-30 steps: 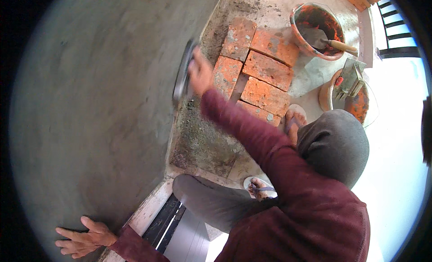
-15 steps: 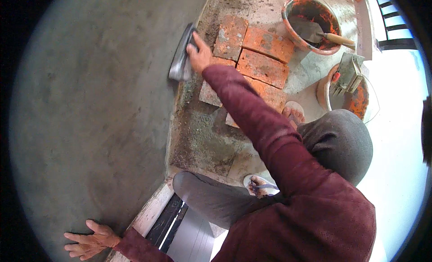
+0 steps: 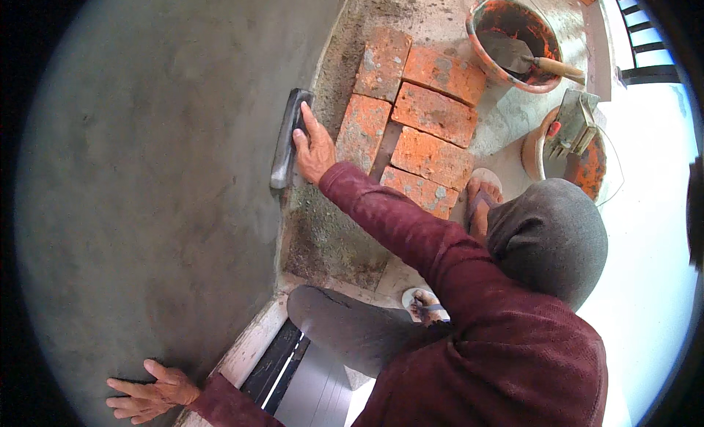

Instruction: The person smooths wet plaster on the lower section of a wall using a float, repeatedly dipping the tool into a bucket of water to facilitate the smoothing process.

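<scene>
Clearly, the right arm reaches forward and across to the left, its elbow only slightly bent, the maroon sleeve (image 3: 411, 221) slanting over the near end of the bricks (image 3: 433, 111). At its end the right hand (image 3: 315, 147) is closed on a long, narrow float (image 3: 286, 144), its index finger stretched along the tool toward the far end and the thumb pressed nearer its middle; the remaining fingers are mostly hidden. The float lies lengthwise along the bottom edge of the grey wall (image 3: 147, 177), its blade against the surface where it meets the rough floor (image 3: 330, 229).

Well apart, toward the wall's near end, the left hand (image 3: 158, 392) grips nothing: it is spread wide on the wall, fingers fanned out to the left and thumb pointing away from the body. Its forearm comes in from below, crossing the pale ledge (image 3: 253, 339) that borders the wall.
</scene>
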Demonstrator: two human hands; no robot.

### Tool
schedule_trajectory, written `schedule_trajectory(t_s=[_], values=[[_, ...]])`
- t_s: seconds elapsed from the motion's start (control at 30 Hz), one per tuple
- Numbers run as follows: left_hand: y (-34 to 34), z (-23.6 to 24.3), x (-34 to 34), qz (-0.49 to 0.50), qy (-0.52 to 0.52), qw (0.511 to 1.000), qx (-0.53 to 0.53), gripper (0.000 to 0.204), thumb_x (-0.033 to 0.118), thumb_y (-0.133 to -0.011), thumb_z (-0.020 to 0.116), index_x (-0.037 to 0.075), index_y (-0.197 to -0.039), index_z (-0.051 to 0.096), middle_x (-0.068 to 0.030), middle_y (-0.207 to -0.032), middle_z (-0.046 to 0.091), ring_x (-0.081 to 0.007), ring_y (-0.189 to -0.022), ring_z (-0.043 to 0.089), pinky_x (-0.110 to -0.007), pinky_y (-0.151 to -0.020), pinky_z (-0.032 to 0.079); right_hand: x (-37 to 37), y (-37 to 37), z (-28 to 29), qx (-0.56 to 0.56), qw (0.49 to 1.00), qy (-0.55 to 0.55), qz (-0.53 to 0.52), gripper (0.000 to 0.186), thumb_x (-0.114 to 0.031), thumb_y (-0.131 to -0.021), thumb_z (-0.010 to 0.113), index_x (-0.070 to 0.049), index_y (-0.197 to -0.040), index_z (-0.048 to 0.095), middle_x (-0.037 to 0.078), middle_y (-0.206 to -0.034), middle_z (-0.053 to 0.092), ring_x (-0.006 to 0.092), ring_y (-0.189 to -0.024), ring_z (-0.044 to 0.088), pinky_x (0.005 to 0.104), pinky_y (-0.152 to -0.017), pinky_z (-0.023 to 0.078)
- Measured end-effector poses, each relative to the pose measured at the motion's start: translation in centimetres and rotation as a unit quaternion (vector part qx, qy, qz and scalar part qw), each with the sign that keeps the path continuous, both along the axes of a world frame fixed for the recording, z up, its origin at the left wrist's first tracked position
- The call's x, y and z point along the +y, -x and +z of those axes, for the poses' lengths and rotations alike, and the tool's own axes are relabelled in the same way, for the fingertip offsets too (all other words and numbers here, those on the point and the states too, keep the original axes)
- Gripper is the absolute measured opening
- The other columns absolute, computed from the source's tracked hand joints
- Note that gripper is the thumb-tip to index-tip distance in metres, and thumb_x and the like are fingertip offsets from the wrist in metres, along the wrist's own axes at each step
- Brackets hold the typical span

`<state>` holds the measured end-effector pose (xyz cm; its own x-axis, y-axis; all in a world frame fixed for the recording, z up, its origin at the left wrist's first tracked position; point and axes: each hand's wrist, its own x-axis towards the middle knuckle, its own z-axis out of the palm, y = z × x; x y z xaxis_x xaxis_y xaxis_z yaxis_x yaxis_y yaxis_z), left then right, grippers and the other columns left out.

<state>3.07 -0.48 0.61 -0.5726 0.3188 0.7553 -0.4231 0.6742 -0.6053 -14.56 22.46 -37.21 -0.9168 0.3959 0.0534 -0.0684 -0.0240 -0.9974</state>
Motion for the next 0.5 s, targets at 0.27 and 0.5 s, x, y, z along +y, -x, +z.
schedule_trajectory(t_s=[0.27,0.5], values=[[0.8,0.0,-1.8,-0.041,0.028,0.999,-0.006,0.078,0.073,-0.092,0.029,0.019,-0.145,0.045,-0.0151,-0.156,0.028,-0.0357,-0.146,0.016,-0.06,-0.113,0.007,5.9,6.9,-0.8,0.063,0.993,-0.052,-0.084,0.051,-0.012,-0.092,0.051,0.002,-0.14,0.044,0.024,-0.138,0.051,0.0375,-0.128,0.049,0.0421,-0.106,0.039],[-0.2,-0.1,-2.0,-0.029,0.04,0.999,-0.012,0.079,0.076,-0.089,0.029,0.024,-0.147,0.042,-0.014,-0.156,0.028,-0.0406,-0.143,0.022,-0.065,-0.11,0.012,-6.7,-11.1,10.2,0.055,0.987,-0.017,0.148,0.053,-0.01,-0.091,0.052,-0.015,-0.143,0.044,0.025,-0.097,0.057,0.046,-0.096,0.057,0.0488,-0.085,0.048]])
